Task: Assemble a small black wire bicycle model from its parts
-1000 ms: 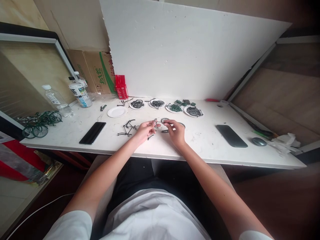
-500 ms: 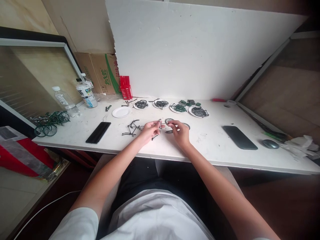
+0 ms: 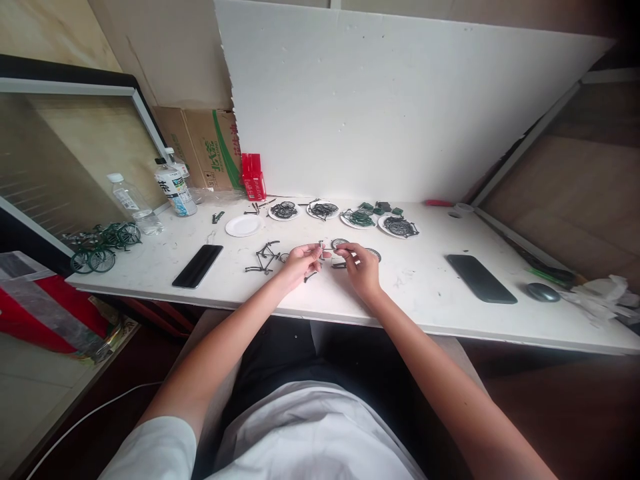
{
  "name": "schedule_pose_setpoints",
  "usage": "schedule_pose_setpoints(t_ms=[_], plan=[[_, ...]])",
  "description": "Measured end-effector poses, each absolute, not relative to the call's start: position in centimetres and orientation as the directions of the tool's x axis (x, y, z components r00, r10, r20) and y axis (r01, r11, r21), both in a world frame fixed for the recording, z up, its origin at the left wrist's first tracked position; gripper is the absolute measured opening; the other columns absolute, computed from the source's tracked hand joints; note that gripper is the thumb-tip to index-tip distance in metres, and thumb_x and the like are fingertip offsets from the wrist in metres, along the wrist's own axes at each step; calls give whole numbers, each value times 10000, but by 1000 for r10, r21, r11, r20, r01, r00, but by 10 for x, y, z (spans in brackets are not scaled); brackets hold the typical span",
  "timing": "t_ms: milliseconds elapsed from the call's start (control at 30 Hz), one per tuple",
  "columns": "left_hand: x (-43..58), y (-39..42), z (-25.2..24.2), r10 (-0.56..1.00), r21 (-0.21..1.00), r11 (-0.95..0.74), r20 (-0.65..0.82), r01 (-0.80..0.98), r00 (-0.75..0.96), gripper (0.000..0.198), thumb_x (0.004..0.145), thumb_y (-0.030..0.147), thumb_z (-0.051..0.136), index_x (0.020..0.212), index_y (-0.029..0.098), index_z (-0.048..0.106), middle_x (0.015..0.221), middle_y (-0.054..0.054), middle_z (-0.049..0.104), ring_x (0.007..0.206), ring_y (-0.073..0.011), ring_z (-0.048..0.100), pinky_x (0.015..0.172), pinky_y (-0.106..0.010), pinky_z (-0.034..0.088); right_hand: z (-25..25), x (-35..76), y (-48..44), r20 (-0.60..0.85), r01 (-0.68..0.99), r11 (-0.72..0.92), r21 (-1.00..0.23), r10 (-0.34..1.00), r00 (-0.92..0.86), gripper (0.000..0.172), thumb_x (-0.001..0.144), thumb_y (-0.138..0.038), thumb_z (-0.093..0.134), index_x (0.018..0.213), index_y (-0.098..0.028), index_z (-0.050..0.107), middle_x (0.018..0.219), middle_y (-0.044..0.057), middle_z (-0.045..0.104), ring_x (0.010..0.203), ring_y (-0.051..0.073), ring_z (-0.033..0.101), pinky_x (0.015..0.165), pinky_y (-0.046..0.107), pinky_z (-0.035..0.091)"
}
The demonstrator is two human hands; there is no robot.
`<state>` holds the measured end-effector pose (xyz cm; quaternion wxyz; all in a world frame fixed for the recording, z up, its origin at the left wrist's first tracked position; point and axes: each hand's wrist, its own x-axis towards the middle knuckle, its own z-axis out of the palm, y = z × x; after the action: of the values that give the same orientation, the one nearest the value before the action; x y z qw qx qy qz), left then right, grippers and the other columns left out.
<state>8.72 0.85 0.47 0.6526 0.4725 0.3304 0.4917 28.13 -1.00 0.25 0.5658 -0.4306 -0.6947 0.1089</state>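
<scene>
My left hand (image 3: 301,261) is closed on a small silvery part (image 3: 321,249), pinched upright between thumb and fingers over the table. Just to its right, my right hand (image 3: 361,265) pinches a thin dark rod (image 3: 329,249) that reaches across to the silvery part; its exact kind is too small to tell. A miniature bicycle frame (image 3: 263,257) lies on the table left of my hands. Behind my right fingers lies a small spoked wheel (image 3: 340,244), and another wheel (image 3: 373,255) is partly hidden by that hand. A small dark piece (image 3: 311,275) lies below my left fingers.
Along the back stand white plates with dark wheels (image 3: 286,210), black parts (image 3: 323,210), green parts (image 3: 359,217) and more black parts (image 3: 399,226). A bare plate (image 3: 244,225), a phone (image 3: 198,266) and bottles (image 3: 176,190) are left. Assembled toy bicycles (image 3: 103,245) stand far left; a dark slab (image 3: 481,278) and mouse (image 3: 543,292) are right.
The view has shifted very slightly. Both hands keep the same grip and place, with the small parts still held together between them.
</scene>
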Motion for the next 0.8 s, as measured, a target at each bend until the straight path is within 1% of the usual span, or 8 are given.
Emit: schedule_pose_setpoints(t_ms=[67,167,267,433,533,633,700,800], plan=[[87,9,4,954,945,62,38,-321,297,543,767,503,913,1100,114,733,1066,-161,774,541,-42,539,474,-219,252,2,281,-10,697,476,611,-633,717,7,380,1053,-543,558,1027,-230,772,1006,88,827,891,263,778,732,381,597],[86,9,3,953,952,45,50,-303,297,541,780,510,902,1106,116,726,1085,-162,773,547,-45,544,475,-218,251,1,282,-9,709,474,624,-622,706,1,351,1057,-509,568,1029,-226,775,1018,86,828,899,256,780,725,360,589],[85,10,2,955,957,32,56,-288,292,538,791,502,896,1122,118,718,1092,-163,773,553,-51,552,495,-221,299,0,282,-8,705,472,622,-624,709,-2,324,1053,-491,584,1036,-230,776,1030,81,828,910,256,782,733,357,592],[84,12,-2,958,960,8,74,-280,279,535,806,502,886,1134,111,721,1082,-162,771,561,-52,553,566,-237,402,0,283,-8,665,484,589,-648,746,-17,341,1046,-509,584,1052,-225,774,1043,86,830,877,264,793,721,364,597],[83,15,-5,961,962,-1,77,-272,267,547,815,519,875,1145,110,727,1072,-154,766,560,-48,553,605,-244,445,1,284,-9,620,479,559,-677,784,-39,386,1047,-544,565,1087,-214,761,970,92,834,861,277,805,715,365,602],[83,16,-8,959,963,-13,88,-269,268,554,814,526,873,1147,109,725,1044,-142,762,553,-48,553,599,-243,451,2,285,-10,582,477,534,-698,811,-56,429,1048,-582,542,1093,-207,745,876,88,827,812,277,806,698,357,596],[82,17,-8,956,964,-25,100,-264,275,546,813,521,874,1135,107,720,1020,-133,759,545,-52,558,578,-239,439,2,285,-10,563,479,516,-710,825,-54,442,1040,-605,546,1059,-207,739,830,80,818,766,269,798,686,347,583],[83,16,-8,952,971,-41,109,-235,286,530,822,515,866,1123,107,711,990,-123,757,532,-62,570,542,-233,412,3,286,-10,541,488,491,-722,840,-45,469,1022,-644,559,960,-211,729,756,65,794,683,249,767,676,334,552]])
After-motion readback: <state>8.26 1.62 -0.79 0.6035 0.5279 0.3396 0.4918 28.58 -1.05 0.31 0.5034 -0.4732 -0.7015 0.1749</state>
